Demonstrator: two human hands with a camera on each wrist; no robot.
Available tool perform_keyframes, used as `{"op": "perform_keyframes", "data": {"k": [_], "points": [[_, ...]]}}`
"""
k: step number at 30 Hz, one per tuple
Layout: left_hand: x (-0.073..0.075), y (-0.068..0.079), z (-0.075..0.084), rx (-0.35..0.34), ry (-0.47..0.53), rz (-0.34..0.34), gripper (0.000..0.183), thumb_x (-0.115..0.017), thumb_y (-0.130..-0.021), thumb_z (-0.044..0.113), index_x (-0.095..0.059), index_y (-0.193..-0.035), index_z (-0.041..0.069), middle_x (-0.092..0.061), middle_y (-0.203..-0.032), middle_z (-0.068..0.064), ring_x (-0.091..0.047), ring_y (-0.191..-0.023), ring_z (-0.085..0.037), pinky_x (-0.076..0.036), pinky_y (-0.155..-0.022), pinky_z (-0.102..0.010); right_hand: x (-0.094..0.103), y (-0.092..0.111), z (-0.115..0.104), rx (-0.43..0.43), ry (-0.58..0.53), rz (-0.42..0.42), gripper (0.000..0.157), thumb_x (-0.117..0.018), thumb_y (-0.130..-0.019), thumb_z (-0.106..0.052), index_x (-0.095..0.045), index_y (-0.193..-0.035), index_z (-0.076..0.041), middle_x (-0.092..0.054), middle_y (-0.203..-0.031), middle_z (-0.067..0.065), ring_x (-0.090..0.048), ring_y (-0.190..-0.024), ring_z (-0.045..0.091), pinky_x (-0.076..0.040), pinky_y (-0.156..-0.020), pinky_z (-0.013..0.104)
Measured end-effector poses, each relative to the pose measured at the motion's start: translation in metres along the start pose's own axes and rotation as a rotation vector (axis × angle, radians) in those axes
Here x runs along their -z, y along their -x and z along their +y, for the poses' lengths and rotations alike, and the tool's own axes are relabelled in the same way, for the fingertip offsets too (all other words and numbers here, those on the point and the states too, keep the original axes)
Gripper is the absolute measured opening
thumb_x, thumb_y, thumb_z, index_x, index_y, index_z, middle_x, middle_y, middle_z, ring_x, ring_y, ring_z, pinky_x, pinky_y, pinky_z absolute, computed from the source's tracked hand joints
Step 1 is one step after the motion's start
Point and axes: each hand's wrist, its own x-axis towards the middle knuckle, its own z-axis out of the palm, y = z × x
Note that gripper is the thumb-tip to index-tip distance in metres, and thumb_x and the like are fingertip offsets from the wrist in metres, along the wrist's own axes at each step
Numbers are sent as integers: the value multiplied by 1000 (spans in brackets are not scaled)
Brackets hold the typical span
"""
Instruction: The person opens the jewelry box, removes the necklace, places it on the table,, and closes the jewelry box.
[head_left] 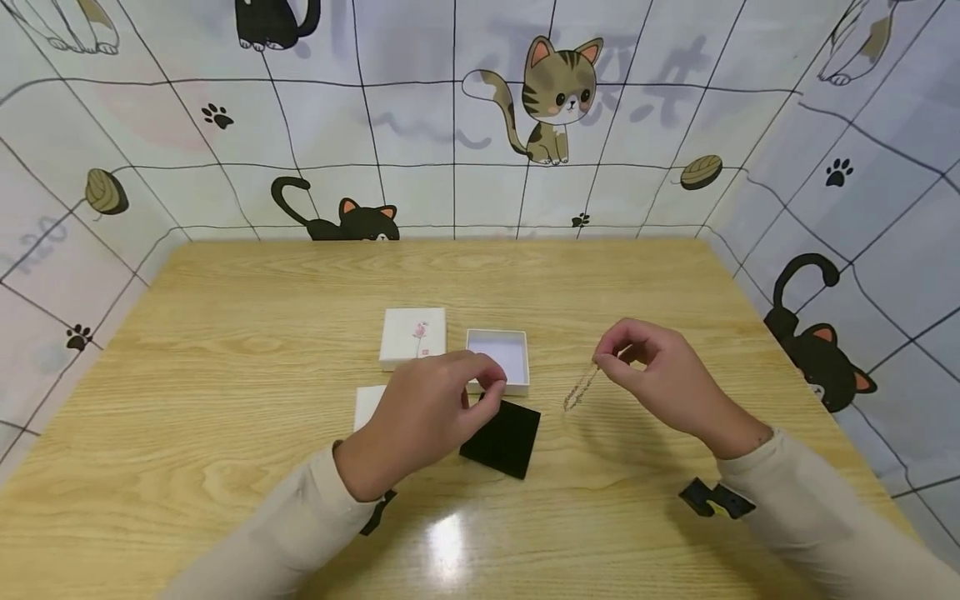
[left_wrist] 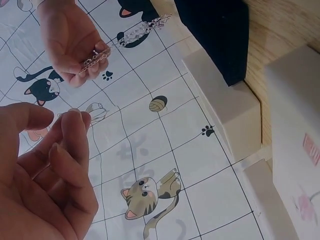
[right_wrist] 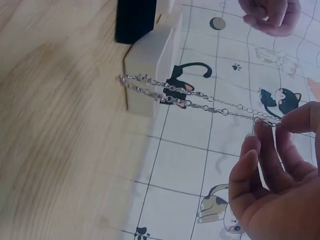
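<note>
My right hand (head_left: 663, 379) pinches one end of a silver chain bracelet (right_wrist: 187, 102) between thumb and fingertips. The bracelet hangs as a long loop, its sparkling links at the lower end, above the table to the right of the black square pad (head_left: 504, 440). In the left wrist view the bracelet (left_wrist: 135, 34) trails away from the right hand's fingers. My left hand (head_left: 431, 412) is over the pad's left side with loosely bent fingers. Nothing shows between its thumb and fingers in the left wrist view.
Behind the pad stands an open white box (head_left: 512, 348). A white box lid (head_left: 403, 332) with a pink flower print lies to its left. Another white piece (head_left: 367, 402) is partly hidden by the left hand. A cat-print cloth (head_left: 420, 133) surrounds the wooden table (head_left: 225, 400).
</note>
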Motion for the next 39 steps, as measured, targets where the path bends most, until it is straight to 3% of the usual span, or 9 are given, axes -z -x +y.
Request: {"op": "perform_keyframes", "data": {"k": [10, 17, 28, 32, 39], "points": [[1, 1, -1, 3, -10, -9, 10, -65, -91, 17, -73, -86, 21, -67, -78, 14, -44, -53, 3, -34, -47, -12, 11, 2, 14, -73, -9, -113, 5, -63, -98, -13, -63, -93, -12, -69, -88, 3, -65, -77, 15, -49, -65, 29], [1, 0, -1, 11, -14, -24, 10, -65, -91, 17, -73, -86, 21, -67, -78, 15, -40, -51, 4, -31, -45, -13, 16, -4, 22, -132, -28, -170, 8, -62, -99, -15, -63, -97, -8, -70, -91, 7, -67, -82, 18, -53, -72, 28], [1, -1, -2, 16, -23, -46, 11, -64, -92, 18, -73, -87, 21, -68, -78, 14, -39, -50, 4, -29, -44, -13, 14, -35, 51, -164, 23, -163, 10, -59, -100, -16, -62, -100, -6, -68, -95, 17, -65, -81, 28, -52, -69, 32], [1, -1, -3, 18, -22, -46, 11, -65, -92, 19, -73, -87, 21, -68, -78, 14, -41, -52, 4, -31, -44, -13, 10, -50, 59, -183, 81, -156, 11, -58, -100, -17, -63, -101, -7, -68, -95, 17, -63, -83, 34, -50, -65, 30], [-1, -1, -4, 23, -14, -56, 11, -64, -93, 19, -74, -88, 20, -69, -78, 14, -40, -51, 4, -31, -46, -13, 6, -71, 82, -223, 134, -167, 14, -56, -100, -19, -62, -103, -7, -67, -96, 15, -63, -85, 33, -49, -64, 31]]}}
